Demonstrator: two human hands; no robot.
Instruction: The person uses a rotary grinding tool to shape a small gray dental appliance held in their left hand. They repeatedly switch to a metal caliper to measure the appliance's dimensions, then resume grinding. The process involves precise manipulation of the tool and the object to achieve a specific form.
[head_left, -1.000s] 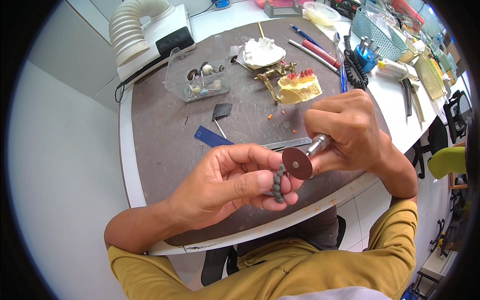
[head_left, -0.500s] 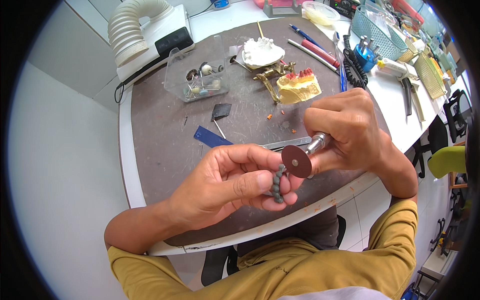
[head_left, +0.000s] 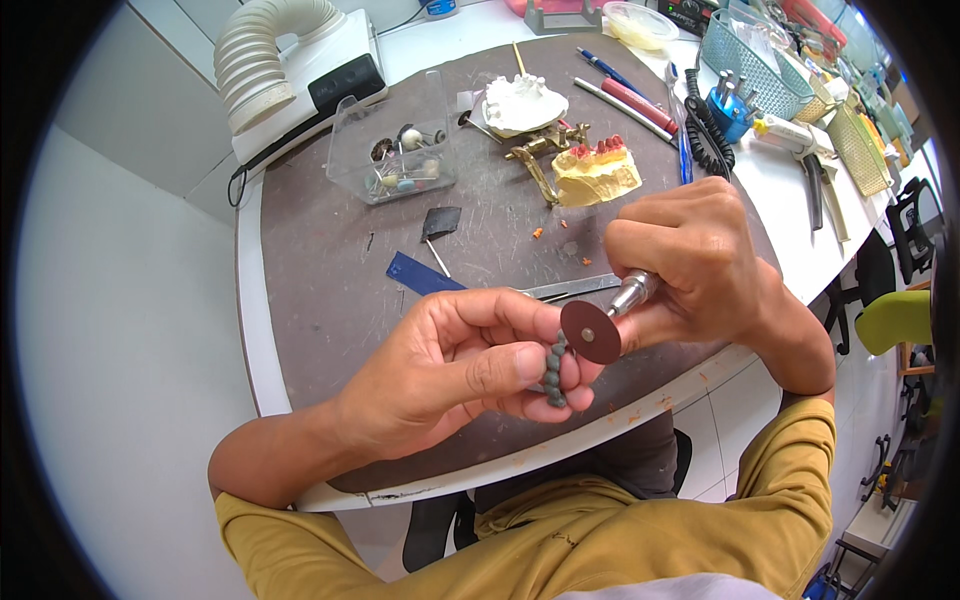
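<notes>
My left hand pinches a grey dental bridge, a short curved row of tooth shapes, between thumb and fingers. In my right hand is a rotary handpiece, its metal nose pointing left. A dark red cutting disc is fitted to its tip. The disc stands right beside the upper end of the bridge and partly hides the left fingertips; whether the two touch I cannot tell. Both hands are over the near part of the brown mat.
Beyond my hands stand a yellow dental model with red teeth, a brass articulator and a white plaster cast. A clear box of polishing bits sits left, near a suction hose. A blue strip lies on the mat.
Almost nothing differs. The disc and handpiece have shifted very slightly to the left and down, while the left hand keeps its hold on the bridge.
</notes>
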